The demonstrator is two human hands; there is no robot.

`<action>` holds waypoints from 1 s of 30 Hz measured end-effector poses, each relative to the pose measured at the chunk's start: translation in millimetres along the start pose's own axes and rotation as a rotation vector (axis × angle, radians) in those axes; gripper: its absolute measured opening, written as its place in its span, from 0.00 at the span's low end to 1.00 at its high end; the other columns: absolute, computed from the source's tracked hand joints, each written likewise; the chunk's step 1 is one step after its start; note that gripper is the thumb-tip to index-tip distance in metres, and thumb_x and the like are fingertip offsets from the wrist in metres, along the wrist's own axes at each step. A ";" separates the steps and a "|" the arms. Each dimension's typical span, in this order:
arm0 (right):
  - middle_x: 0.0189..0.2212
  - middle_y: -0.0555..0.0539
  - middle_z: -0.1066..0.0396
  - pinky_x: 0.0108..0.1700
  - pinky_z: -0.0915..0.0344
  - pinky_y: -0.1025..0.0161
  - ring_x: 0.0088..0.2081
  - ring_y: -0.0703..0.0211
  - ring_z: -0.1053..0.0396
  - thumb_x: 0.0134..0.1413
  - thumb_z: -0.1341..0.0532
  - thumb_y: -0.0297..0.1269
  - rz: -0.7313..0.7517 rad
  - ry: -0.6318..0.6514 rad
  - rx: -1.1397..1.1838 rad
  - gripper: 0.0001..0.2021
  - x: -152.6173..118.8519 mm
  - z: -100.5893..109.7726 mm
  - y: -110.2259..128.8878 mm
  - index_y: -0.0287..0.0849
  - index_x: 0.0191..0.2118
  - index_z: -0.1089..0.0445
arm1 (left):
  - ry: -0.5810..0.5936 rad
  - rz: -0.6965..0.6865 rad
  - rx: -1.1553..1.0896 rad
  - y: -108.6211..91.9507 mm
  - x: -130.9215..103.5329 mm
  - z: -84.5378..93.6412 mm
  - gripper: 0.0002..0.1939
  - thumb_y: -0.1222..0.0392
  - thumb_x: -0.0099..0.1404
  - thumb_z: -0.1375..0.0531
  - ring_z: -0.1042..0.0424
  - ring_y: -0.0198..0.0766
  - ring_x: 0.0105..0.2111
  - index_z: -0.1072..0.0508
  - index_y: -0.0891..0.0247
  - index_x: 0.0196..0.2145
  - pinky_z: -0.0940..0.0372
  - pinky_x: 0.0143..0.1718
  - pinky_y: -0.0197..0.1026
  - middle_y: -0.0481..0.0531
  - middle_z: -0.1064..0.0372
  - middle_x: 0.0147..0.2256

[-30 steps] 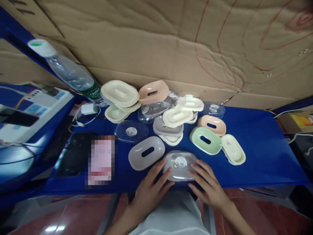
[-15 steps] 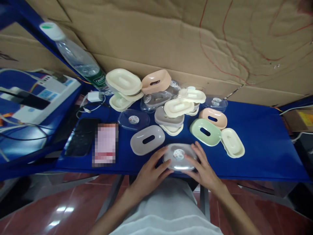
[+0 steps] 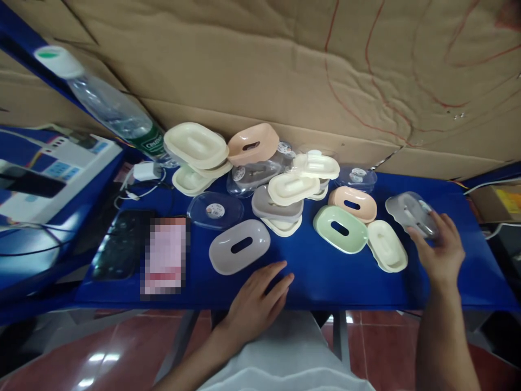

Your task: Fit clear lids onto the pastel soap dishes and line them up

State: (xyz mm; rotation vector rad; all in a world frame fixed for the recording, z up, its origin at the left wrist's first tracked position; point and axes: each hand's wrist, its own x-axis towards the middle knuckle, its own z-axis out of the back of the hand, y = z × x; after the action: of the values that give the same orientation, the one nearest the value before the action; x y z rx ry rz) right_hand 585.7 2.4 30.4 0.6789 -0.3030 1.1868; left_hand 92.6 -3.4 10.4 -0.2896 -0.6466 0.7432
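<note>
My right hand (image 3: pixel 442 247) grips a grey oval box with a clear lid (image 3: pixel 412 213) at the right of the blue table. Close to the front edge, my left hand (image 3: pixel 260 298) rests with fingers apart and nothing in it. Just beyond it lies a grey oval piece with a slot (image 3: pixel 239 247). A green slotted piece (image 3: pixel 340 229), an orange one (image 3: pixel 352 205) and a cream tray (image 3: pixel 387 246) are left of my right hand. Several cream, grey and clear pieces are heaped behind, with another orange slotted piece (image 3: pixel 254 144) on top.
A plastic bottle (image 3: pixel 118 111) leans at the back left, near a white charger (image 3: pixel 147 171). A black phone (image 3: pixel 122 244) and a blurred pink item (image 3: pixel 165 258) lie on the left. Cardboard (image 3: pixel 244 65) stands behind the blue table (image 3: pixel 325 285); a power strip (image 3: pixel 69 179) is far left.
My right hand has carried the lidded grey box from the front middle to the right side. My left hand has let go of it and stays near the front edge.
</note>
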 end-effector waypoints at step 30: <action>0.56 0.49 0.20 0.70 0.41 0.46 0.56 0.53 0.23 0.69 0.40 0.22 0.668 0.443 0.283 0.31 -108.0 27.2 187.8 0.54 0.72 0.37 | 0.048 0.090 0.180 42.5 -10.5 57.8 0.16 0.66 0.73 0.36 0.27 0.51 0.61 0.25 0.58 0.57 0.46 0.72 0.62 0.55 0.20 0.54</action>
State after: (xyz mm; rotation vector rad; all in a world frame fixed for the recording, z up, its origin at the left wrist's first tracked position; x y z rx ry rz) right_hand 376.6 -56.4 52.5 0.5476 0.0268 2.0049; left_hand 27.2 20.6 30.7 -0.1712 -0.5198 0.8721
